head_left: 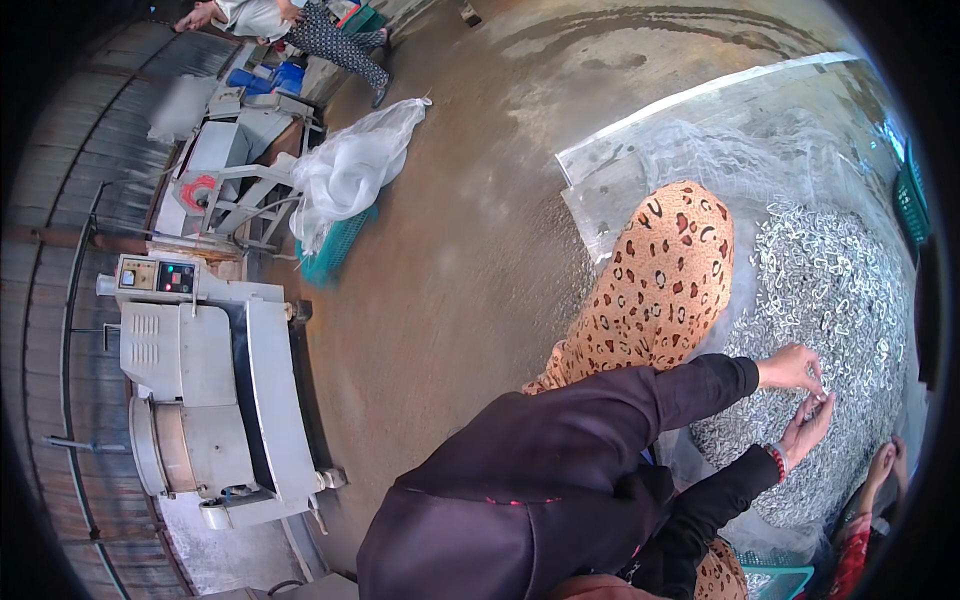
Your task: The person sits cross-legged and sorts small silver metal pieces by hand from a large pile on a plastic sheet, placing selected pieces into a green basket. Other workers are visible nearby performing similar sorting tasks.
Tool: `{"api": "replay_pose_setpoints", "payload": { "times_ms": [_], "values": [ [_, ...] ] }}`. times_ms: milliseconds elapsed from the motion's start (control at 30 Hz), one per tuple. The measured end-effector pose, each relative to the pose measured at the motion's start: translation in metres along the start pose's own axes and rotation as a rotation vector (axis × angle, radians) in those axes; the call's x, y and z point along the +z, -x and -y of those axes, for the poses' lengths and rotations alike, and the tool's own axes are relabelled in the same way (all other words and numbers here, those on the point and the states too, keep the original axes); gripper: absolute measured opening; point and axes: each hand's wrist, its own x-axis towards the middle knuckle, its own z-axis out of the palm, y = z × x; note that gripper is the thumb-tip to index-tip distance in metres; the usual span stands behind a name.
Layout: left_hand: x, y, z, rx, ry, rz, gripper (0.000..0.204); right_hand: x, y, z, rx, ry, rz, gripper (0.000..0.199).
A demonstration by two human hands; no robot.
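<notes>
L/R hands, fingertips meeting over pile; hold unconfirmed.
I have L hand and R hand tip to tip, fingers bent inward, approx. pinch posture; can't tell if either is fully closed. Small pale pc. appears betw. tips; too small to ID or read its axis. Governing relation: pile of small grey-white curved pcs. lies beneath grip, extending to both sides and ahead; long axis runs L–R across forearms. Nearer hand: can't tell, both over pile. Mesh sheet is L of grip; co-worker's hand ahead and R, apart.
</notes>
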Motion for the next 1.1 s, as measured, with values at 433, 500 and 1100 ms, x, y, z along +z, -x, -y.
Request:
{"api": "replay_pose_setpoints", "payload": {
  "times_ms": [433, 500, 1100],
  "values": [
    [0.034, 0.042, 0.1, 0.123, -0.843, 0.172, 0.011, -0.068, 0.02, 0.023, -0.071, -0.825, 0.536, 0.013],
    [0.029, 0.037, 0.088, 0.039, -0.809, 0.228, 0.016, -0.069, 0.017, 0.022, -0.1, -0.702, 0.317, 0.013],
    [-0.012, 0.026, 0.089, -0.08, -0.73, 0.258, 0.045, -0.083, -0.019, -0.103, -0.15, 1.202, 0.201, 0.031]
  ]
}}
